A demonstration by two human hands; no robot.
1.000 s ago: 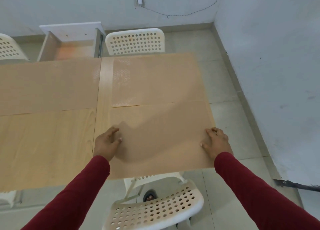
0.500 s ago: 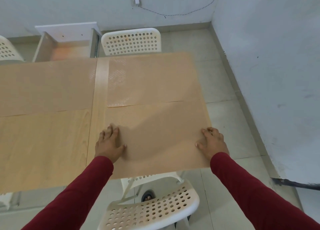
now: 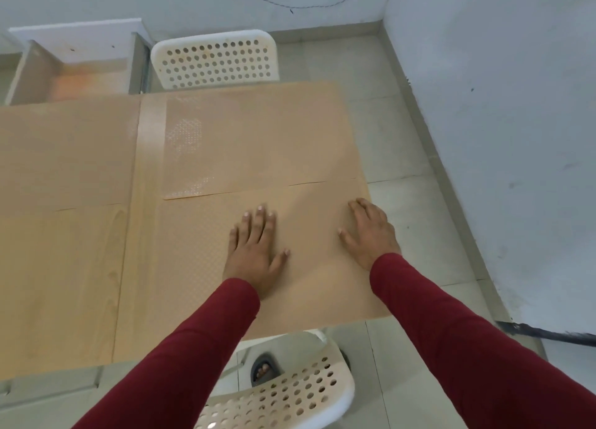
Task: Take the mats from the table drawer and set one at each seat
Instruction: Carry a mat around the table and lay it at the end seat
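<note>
Both hands lie flat, released, on the near mat (image 3: 200,267): left hand (image 3: 254,251) at 9 o'clock, right hand (image 3: 371,232) at 3.

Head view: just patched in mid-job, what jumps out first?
Two red-sleeved arms reach over the table's right end, the left hand and right hand pressed flat on the near tan mat. Another mat lies beyond it, before a white perforated chair. An open drawer shows at the far left.

Bare wood table (image 3: 64,283) left of left hand (image 3: 254,251); white chair (image 3: 283,399) back below wrists; wall (image 3: 516,106) right.
</note>
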